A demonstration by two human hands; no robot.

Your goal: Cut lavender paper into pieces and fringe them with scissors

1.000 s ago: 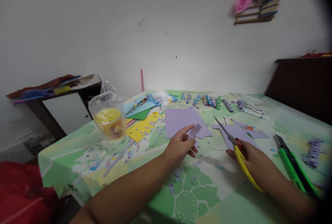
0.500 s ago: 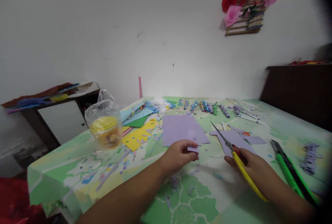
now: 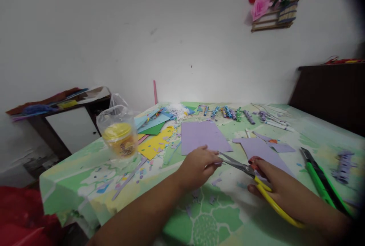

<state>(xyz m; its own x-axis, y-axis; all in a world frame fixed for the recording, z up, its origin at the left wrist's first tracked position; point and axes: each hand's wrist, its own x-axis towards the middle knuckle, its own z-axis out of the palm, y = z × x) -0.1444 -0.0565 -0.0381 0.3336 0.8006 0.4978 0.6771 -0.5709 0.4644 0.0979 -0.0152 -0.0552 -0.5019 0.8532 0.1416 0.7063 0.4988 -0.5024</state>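
At the far left of the table, a clear bag holds a tub (image 3: 118,141) with a yellow lid. Right of it lies a yellow sheet (image 3: 155,145), with a narrow purple strip (image 3: 129,179) slanting on its near side. Next comes the left hand (image 3: 199,166), reaching in from the near left, thumb and fingers pinched together on a small purple piece (image 3: 219,163), of which just a thin edge shows; half a second ago more of it was in view. Beyond that hand a large purple sheet (image 3: 203,136) lies flat.

To the right are the scissors (image 3: 241,167), above the near middle of the table, between the two hands. Earlier the blades were together and pointed far and left, away from the left hand; now they are slightly parted, their tips right by the left fingertips. They point left and a little far, and the long axis runs from there to the yellow handle, near and right. The right hand (image 3: 278,181) is closed around the handles. Just beyond it lies a cut purple sheet (image 3: 261,151); farther right are a green cutter (image 3: 321,183), its blade end pointing far and left, and a curled purple roll (image 3: 344,167).
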